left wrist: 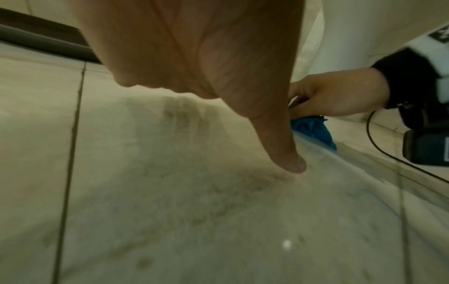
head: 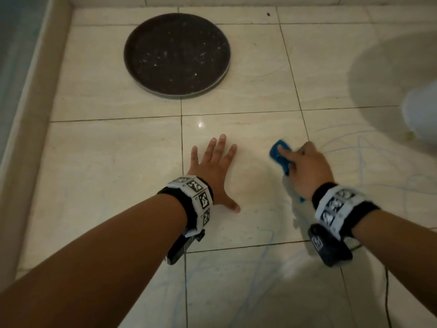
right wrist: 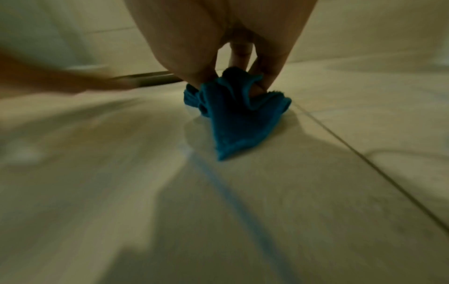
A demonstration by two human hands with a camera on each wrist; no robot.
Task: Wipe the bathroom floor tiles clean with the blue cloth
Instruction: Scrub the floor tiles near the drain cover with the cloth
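The blue cloth (head: 280, 154) is bunched under my right hand (head: 305, 166), whose fingers curl round it and press it onto the cream floor tiles (head: 113, 166). In the right wrist view the cloth (right wrist: 233, 113) trails a corner on the tile, with a blue line (right wrist: 233, 192) drawn on the floor behind it. My left hand (head: 214, 171) lies flat on the tile with fingers spread, to the left of the cloth. The left wrist view shows my thumb (left wrist: 279, 138) down on the tile and the cloth (left wrist: 313, 130) beyond it. Blue scribble marks (head: 354, 147) cover tiles to the right and below.
A round dark tray (head: 176, 55) lies on the floor ahead of my left hand. A raised tiled kerb (head: 30, 114) runs along the left. A white toilet base (head: 421, 114) stands at the right. A thin black cable (head: 387, 299) trails by my right wrist.
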